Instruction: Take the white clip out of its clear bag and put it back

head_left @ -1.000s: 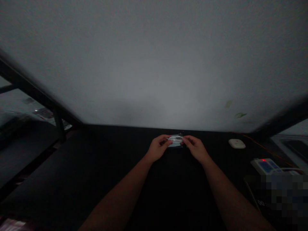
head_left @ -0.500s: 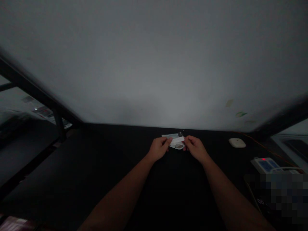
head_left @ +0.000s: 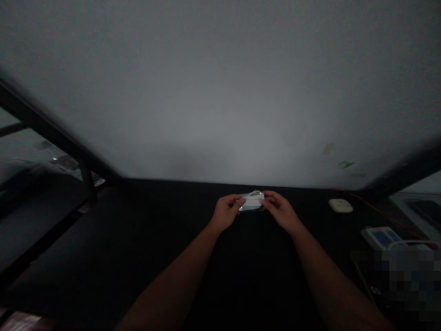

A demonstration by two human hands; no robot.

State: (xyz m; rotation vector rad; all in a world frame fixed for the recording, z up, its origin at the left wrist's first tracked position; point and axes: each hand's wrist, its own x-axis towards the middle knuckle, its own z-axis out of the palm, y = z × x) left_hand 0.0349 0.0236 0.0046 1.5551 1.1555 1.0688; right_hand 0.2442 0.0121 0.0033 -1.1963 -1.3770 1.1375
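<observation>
Plastic packet (head_left: 250, 209), clear, thin, w/ white looped item (head_left: 254, 201); L hand (head_left: 223, 214), R hand (head_left: 282, 215) fingertips nearly closed, pinching opp. ends. Slick film + uneven pull = poss. slip.

White digits (head_left: 375, 290) reading "00", on a dark flat device (head_left: 364, 277) at lower right, pixelated area beside them
</observation>
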